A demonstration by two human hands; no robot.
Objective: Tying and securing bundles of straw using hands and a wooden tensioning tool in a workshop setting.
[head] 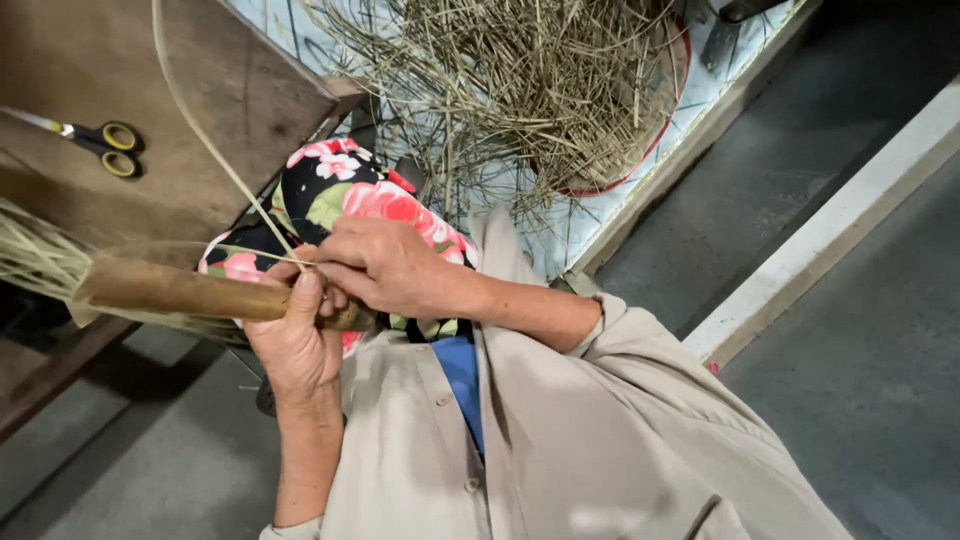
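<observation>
The left hand [297, 335] gripped the brown handle [180, 292] of a straw bundle [35, 255] while the right hand [385, 265] pinched a thin strip [215, 150] between closed fingertips

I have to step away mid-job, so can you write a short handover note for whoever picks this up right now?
Left hand: gripping the end of a brown handle with a grass-like bundle at its far end.
Right hand: fingertips pinching a thin pale strip against the handle's end; the strip's free length arcs up over the wooden bench.
Nearby: yellow-handled scissors on the bench; loose dry stalks heaped in a red-rimmed basin.
Done: strip brought to the handle's end.
Left: binding looks unfinished, and the strip's free length is uncut.
</observation>
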